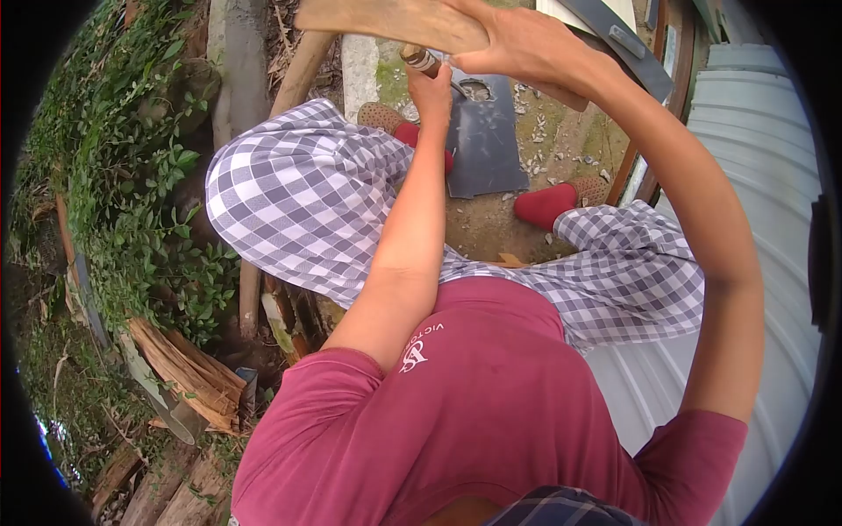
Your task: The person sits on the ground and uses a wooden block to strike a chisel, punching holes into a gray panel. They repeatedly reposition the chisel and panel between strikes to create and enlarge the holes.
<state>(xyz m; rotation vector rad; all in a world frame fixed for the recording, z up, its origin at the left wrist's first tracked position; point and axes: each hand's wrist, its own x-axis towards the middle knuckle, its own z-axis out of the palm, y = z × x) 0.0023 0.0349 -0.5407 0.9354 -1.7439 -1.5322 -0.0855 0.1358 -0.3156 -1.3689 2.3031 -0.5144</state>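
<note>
Far left, we record one bank of green creeping plants [132, 175], running from the top edge down the side, with one bundle of split, pale wood strips [189, 373] lying on the soil below it and several weathered planks [167, 491] at the bottom edge; their number we cannot count. Next we list one round wooden post [303, 66] slanting up toward the top. Centre: our two legs in checked grey-and-white trousers [298, 210], the knees spread, above a maroon shirt [474, 403]. We count two red slippers, one [405, 133] partly hidden behind the forearm, the other [548, 204] to the right. Between them, one dark flat sheet [487, 145] lies on bare earth strewn with small pale chips [544, 149]. Our left hand [431, 83] is closed around the handle of one tool [421, 60] with a banded brown grip; its working end is hidden, so we cannot tell what kind it is. The tool sits at the top centre, just under the board. Our right hand [517, 44] is clamped over the end of one flat wooden board [395, 22], held level along the top edge, fingers wrapped on its near side. Far right, one wall of white corrugated sheet [754, 175] rises beside us, with a reddish wooden frame [636, 158] at its foot. The setting is outdoors, on the ground; no table is present.
</note>
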